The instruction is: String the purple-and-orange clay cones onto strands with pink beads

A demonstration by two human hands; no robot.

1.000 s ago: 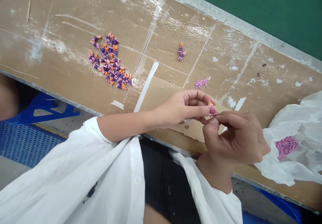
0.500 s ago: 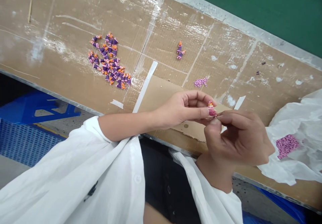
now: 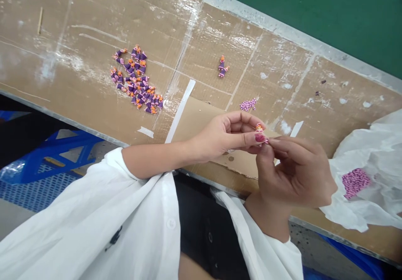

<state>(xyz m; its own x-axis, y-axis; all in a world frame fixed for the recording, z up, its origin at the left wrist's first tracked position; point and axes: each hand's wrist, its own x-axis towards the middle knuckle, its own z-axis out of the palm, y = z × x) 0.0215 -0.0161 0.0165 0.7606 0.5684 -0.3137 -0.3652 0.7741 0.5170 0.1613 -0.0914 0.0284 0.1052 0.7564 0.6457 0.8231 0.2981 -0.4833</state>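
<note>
Between the thumb and fingers of my left hand (image 3: 230, 136) is a small doll figurine (image 3: 259, 128) with an orange top; most of it is hidden by the fingers. My right hand (image 3: 292, 169) meets it from the right, thumb and forefinger pinched at the figurine's lower end. Whatever tiny piece the right fingertips hold is too small to make out. Beyond the hands lies a small pile of pink beads (image 3: 248, 105). Under them is a cardboard sheet (image 3: 201, 114) edged with white tape.
Many purple-and-orange figurines (image 3: 138, 81) lie in a cluster at the left. A few more figurines (image 3: 222, 67) lie near the middle. At the right, a white plastic bag (image 3: 383, 146) holds a heap of pink beads (image 3: 355, 182). A thin stick (image 3: 40, 21) rests far left.
Both hands stay together on the figurine and have shifted very slightly left. The view has tilted a little; the piles lie as before.
</note>
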